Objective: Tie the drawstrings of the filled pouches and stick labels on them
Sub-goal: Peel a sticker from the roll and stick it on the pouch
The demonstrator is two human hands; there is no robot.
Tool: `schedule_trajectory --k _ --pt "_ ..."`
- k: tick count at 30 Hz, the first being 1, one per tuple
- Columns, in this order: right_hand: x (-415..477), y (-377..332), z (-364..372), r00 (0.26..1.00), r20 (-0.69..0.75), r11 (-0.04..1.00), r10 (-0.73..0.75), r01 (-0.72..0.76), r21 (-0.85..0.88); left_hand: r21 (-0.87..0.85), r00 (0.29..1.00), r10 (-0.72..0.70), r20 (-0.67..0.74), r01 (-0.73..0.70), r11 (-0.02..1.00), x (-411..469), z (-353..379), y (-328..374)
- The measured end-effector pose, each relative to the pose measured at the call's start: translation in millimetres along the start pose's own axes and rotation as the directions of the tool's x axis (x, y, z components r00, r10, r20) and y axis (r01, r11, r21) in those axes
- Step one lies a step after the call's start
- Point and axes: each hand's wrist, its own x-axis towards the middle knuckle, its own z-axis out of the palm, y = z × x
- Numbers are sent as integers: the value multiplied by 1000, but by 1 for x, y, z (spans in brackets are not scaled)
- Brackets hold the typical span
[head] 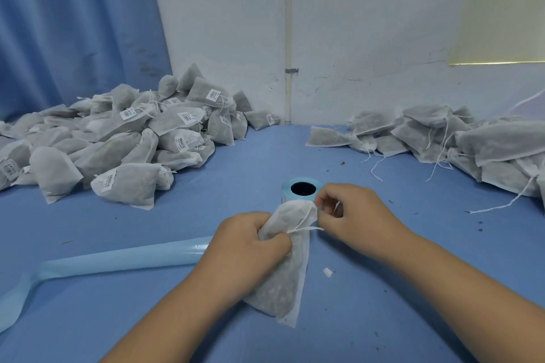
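Filled pouch (pixel 283 268), table (pixel 383 259) centre: left hand (pixel 250 242) grips its neck; right hand (pixel 354 215) pinches its drawstring (pixel 306 216).

So you've got two hands, left hand (pixel 250 242) and right hand (pixel 354 215), on one white fabric drawstring pouch (pixel 286 274). Two heaps of those: labelled heap (pixel 118 138) and unlabelled heap (pixel 472 141), both way too many to count. One light-blue label roll (pixel 303 179), one long pale-blue backing strip (pixel 118 259), one tiny white paper scrap (pixel 327 272).
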Motion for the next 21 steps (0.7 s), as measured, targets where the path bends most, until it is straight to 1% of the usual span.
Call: schedule_trajectory --k 4,14,19,21 --pt "1 -2 -3 1000 31 1000 -4 5 -27 24 999 20 -26 -19 1000 0 1 0" --pt "5 1 -13 996 76 992 -55 63 -112 24 998 66 2 -66 998 -1 7 2" --pt "6 5 -16 986 140 976 -96 121 -181 23 999 35 -7 -35 999 1 9 1" --pt "7 6 -17 986 141 979 -90 114 -172 10 1000 19 3 -19 1000 2 9 0"
